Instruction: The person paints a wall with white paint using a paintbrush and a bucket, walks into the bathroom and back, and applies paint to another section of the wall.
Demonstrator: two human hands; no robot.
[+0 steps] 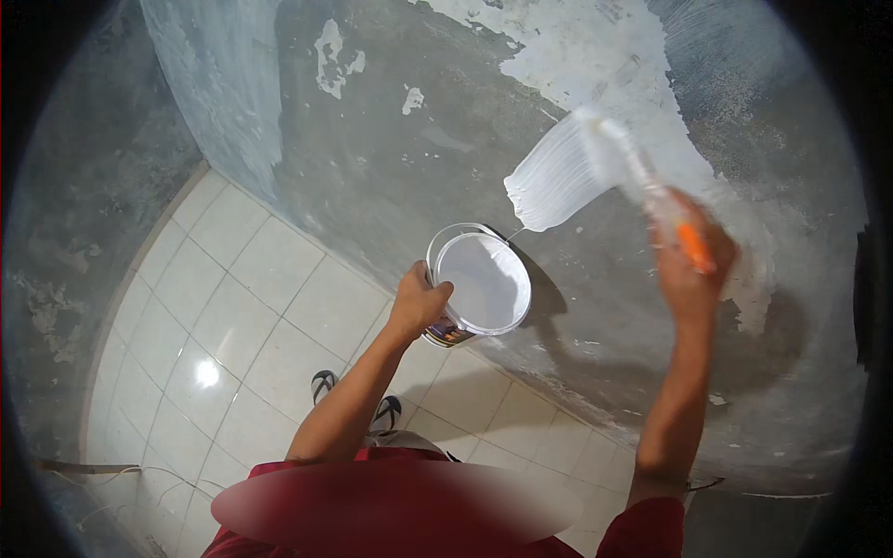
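My left hand (418, 300) grips the rim of a white plastic paint bucket (485, 282) with its handle up against one side. White paint coats the bucket's inner wall. In my right hand (694, 258) is a paint roller or brush (638, 157) with an orange-tipped handle, its head blurred by motion. That head meets the grey wall (432, 174) at the upper end of a fresh, wet white paint stroke (558, 174). A thin line of paint runs between the stroke's lower end and the bucket.
Old white patches (593, 49) peel on the wall. Pale floor tiles (272, 279) meet its foot, and another grey wall (70, 209) stands at the left. Sandalled feet (387, 411) show below my left arm. A thin cable (167, 474) lies at the lower left.
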